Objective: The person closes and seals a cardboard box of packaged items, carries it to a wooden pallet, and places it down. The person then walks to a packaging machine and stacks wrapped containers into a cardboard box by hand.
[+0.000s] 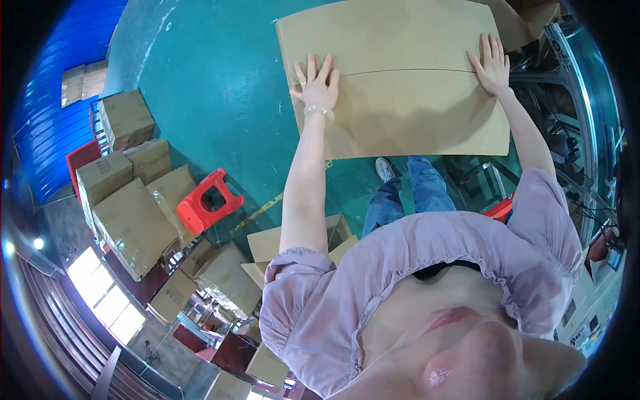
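A large brown cardboard box lies in front of me, its broad top face toward me. Two flaps meet there along a thin straight seam that runs between my hands. Near the left edge, my left hand rests on the cardboard with its fingers spread, a pale bracelet at the wrist. My right hand lies flat by the right edge, at the end of the seam, fingers stretched out. Neither hand grasps anything. The sides of the box are mostly hidden from above.
A red plastic stool stands on the green floor at left, beside stacked taped cartons. An open carton is partly behind my left arm. A metal frame rises at right, with more cardboard at the far right.
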{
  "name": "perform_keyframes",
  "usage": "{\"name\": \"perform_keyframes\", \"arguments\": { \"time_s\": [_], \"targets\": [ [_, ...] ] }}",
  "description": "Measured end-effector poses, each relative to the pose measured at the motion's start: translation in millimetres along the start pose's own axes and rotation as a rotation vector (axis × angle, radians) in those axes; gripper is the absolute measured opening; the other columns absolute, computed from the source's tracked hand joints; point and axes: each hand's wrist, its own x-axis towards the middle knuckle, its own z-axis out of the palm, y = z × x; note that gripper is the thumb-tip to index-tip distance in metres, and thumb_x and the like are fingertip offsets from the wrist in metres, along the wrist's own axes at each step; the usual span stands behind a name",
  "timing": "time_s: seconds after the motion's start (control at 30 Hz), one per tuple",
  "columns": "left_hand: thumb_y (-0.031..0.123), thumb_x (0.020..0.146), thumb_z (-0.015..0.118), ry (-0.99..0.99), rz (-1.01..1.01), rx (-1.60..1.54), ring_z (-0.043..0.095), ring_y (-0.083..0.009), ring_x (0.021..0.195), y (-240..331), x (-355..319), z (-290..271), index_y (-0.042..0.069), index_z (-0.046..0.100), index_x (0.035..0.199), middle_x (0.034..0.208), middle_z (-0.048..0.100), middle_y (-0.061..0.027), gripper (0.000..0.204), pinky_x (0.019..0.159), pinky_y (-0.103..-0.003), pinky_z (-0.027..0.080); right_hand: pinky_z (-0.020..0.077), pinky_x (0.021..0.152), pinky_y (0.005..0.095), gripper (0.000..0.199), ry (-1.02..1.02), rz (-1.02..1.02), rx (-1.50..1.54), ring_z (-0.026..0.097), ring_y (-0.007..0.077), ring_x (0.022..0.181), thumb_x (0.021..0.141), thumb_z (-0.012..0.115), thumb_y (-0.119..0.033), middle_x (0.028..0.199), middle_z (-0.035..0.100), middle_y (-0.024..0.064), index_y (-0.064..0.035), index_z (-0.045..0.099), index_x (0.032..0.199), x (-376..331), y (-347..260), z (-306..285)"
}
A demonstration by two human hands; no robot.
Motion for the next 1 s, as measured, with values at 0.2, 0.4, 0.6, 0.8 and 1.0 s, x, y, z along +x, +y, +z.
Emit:
{"name": "perform_keyframes", "arguments": {
  "time_s": [0.2, 0.4, 0.6, 0.8, 1.0],
  "targets": [
    [0.051, 0.088, 0.033, 0.101, -0.355, 0.095, 0.024, -0.0360, 0.128, -11.4, -1.4, 12.0, 0.019, 0.018, 0.140, 0.141, 0.023, -0.0168, 0.063, 0.094, -0.058, 0.029, 0.0215, 0.102, 0.0524, 0.056, -0.029, -0.118, 0.079, 0.019, 0.0269, 0.132, 0.090, 0.033, -0.042, 0.143, 0.021, 0.0099, -0.0168, 0.021, 0.139, -9.5, 23.4, -9.7],
    [0.061, 0.083, 0.036, 0.043, -0.571, -0.169, 0.049, -0.0409, 0.106, -20.6, 18.2, -6.9, 0.002, 0.031, 0.130, 0.116, 0.050, -0.0244, 0.075, 0.088, -0.045, 0.041, 0.0284, 0.101, 0.0448, 0.053, -0.079, 0.205, 0.203, 0.028, 0.0359, 0.126, 0.092, 0.028, -0.038, 0.143, 0.018, 0.0137, -0.0155, 0.017, 0.139, -14.0, 21.8, -12.0],
    [0.064, 0.083, 0.031, -0.038, -0.629, -0.173, 0.053, -0.0404, 0.101, -20.1, 23.7, -26.3, 0.000, 0.049, 0.113, 0.104, 0.057, -0.0253, 0.073, 0.086, -0.046, 0.042, 0.0397, 0.089, 0.0464, 0.064, -0.269, 0.586, 0.298, 0.049, 0.0427, 0.105, 0.088, 0.028, -0.049, 0.125, 0.042, 0.0277, -0.0041, 0.021, 0.132, 2.9, 31.0, -2.0],
    [0.060, 0.086, 0.028, 0.045, -0.585, -0.156, 0.055, -0.0401, 0.098, -24.2, 18.8, -21.9, -0.001, 0.055, 0.105, 0.101, 0.058, -0.0259, 0.069, 0.084, -0.046, 0.043, 0.0432, 0.079, 0.0500, 0.046, -0.324, 0.464, 0.255, 0.054, 0.0457, 0.091, 0.090, 0.026, -0.047, 0.112, 0.050, 0.0275, -0.0066, 0.038, 0.107, 7.3, 35.1, -4.5],
    [0.060, 0.086, 0.024, -0.006, -0.624, -0.146, 0.049, -0.0377, 0.109, -19.9, 17.2, -28.3, 0.002, 0.049, 0.120, 0.115, 0.053, -0.0239, 0.072, 0.092, -0.043, 0.039, 0.0423, 0.079, 0.0504, 0.033, -0.167, 0.414, 0.240, 0.053, 0.0452, 0.090, 0.091, 0.025, -0.040, 0.104, 0.055, 0.0191, -0.0185, 0.044, 0.108, -0.1, 31.7, -7.0]
  ]
}}
